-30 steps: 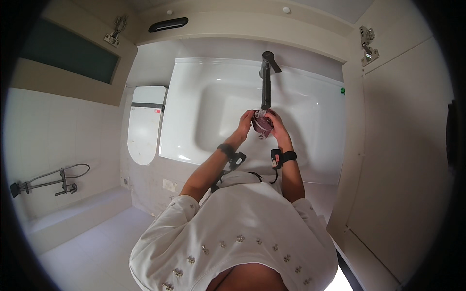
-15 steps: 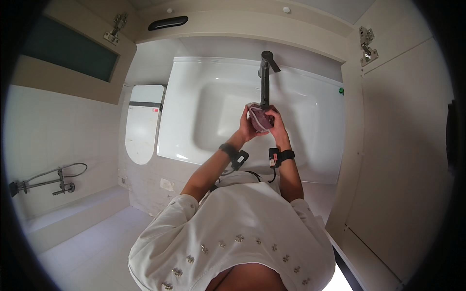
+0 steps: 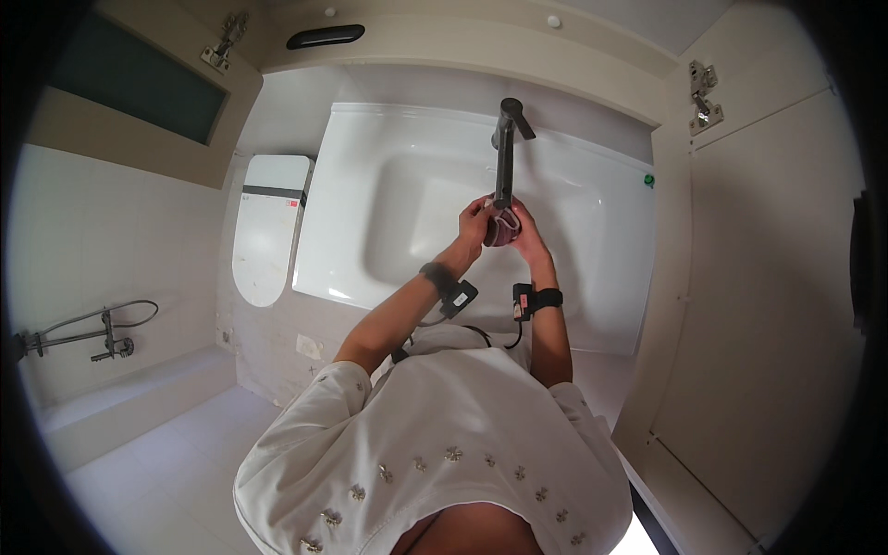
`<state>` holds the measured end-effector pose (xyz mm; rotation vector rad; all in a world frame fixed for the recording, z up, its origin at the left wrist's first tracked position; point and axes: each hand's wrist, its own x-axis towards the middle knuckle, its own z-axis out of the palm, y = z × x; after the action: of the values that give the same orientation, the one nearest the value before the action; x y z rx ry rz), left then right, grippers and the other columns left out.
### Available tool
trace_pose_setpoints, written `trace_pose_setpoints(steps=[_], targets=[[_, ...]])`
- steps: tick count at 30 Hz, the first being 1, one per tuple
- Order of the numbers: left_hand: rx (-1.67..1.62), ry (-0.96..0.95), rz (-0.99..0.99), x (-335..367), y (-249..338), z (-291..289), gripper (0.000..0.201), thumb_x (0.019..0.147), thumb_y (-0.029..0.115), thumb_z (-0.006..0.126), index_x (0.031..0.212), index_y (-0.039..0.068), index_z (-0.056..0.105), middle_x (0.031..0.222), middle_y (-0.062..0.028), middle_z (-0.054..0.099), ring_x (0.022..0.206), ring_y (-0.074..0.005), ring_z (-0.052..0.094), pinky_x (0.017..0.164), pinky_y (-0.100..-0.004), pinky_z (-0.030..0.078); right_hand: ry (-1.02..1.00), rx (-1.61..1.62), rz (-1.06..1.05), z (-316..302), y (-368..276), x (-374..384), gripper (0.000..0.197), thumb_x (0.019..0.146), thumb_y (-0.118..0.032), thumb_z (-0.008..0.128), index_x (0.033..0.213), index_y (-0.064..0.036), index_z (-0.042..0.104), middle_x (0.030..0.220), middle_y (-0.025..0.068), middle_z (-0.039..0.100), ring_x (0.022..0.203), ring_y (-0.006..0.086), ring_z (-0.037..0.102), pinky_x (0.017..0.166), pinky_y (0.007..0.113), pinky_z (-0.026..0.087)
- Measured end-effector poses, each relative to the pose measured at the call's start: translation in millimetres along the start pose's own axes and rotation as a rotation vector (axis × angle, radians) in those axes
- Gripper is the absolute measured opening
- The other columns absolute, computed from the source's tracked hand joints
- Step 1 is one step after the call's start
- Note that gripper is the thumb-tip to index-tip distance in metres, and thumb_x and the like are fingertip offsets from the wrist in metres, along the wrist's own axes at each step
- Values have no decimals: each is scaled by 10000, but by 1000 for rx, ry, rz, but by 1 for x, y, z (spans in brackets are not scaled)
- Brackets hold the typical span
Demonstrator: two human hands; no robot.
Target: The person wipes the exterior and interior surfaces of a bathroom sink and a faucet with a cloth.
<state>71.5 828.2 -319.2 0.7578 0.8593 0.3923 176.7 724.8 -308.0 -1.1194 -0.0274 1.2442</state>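
A small mauve piece of cloth with white edging point(image 3: 500, 234) is bunched between my hands, just under the spout of the dark faucet point(image 3: 505, 166). My left hand point(image 3: 474, 224) closes on the cloth's left edge, its fingers curled near the spout tip. From the other side, my right hand point(image 3: 529, 239) holds the cloth, with part of the fingers hidden behind the spout. Both hands are above the white washbasin point(image 3: 393, 231). What kind of garment or cloth it is, and whether water is running, I cannot make out.
A white toilet with its lid down point(image 3: 268, 245) stands left of the basin. Cabinet doors with metal hinges point(image 3: 705, 106) frame both sides. A shower fixture point(image 3: 111, 338) is on the far left wall. Something small and green point(image 3: 648, 180) sits at the basin's right rim.
The cloth was spread wider and is now more bunched. My left hand has turned and closed over its edge. The right hand has shifted slightly, still holding the cloth.
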Motion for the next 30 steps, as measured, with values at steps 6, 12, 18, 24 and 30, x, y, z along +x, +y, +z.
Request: trace_pose_setpoints(steps=[6,12,18,24,30], targets=[[11,73,67,-24,1,10,457,1005,122,554,1438,1,479,1209,-99,662,1079,-188,640,936,-317,531,39,-115,11,7,6,2,453,933,-302,672,1347,-151,571,1160,28,646,1086,166,622,824,338,555],[-180,154,7,-17,5,6,518,1059,249,462,1524,37,378,1246,-98,660,1093,-206,635,1033,-328,473,67,38,-208,6,12,15,337,909,-225,644,1203,-62,623,1038,50,676,948,185,664,803,338,559],[-191,-8,-191,-13,15,2,587,1076,469,295,1466,65,467,1315,-96,643,1166,-233,628,1035,-357,480,-22,159,-141,9,11,9,314,885,-220,585,1168,-89,629,1017,34,685,893,158,671,790,298,547],[-201,-51,-571,-26,32,5,790,998,680,150,1426,131,524,1365,-105,615,1229,-319,598,1024,-498,484,-96,-6,-221,-8,28,17,231,773,-139,583,993,-72,601,910,-6,611,800,121,585,683,275,489],[-189,-443,-484,20,-16,-36,619,985,552,201,1331,179,555,1200,-134,636,917,-345,641,713,-538,519,11,-120,-269,14,14,1,176,889,-240,606,989,-95,603,909,-19,592,841,114,567,744,266,477]])
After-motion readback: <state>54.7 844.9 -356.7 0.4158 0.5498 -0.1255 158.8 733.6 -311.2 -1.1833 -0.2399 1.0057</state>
